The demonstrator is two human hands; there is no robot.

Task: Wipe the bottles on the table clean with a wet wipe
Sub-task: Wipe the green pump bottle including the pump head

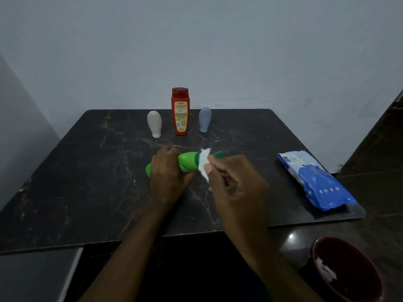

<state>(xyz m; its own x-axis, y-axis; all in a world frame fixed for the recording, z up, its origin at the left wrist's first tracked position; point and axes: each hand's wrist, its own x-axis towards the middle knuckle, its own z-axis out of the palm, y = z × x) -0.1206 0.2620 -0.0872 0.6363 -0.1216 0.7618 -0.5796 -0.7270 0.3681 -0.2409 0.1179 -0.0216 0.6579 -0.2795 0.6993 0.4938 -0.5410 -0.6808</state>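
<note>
A green bottle [187,161] lies sideways just above the middle of the dark marble table [87,175]. My left hand [166,171] grips its lower half, hiding that part. My right hand [233,182] pinches a white wet wipe [204,164] against the bottle near its neck. Three bottles stand upright at the back: a beige one [154,124], a red-orange one [180,112] with a red cap, and a grey-blue one [205,119].
A blue and white pack of wet wipes [316,182] lies at the table's right edge. A dark red bin [346,271] with a used wipe inside stands on the floor at the lower right. A pale wall runs behind the table.
</note>
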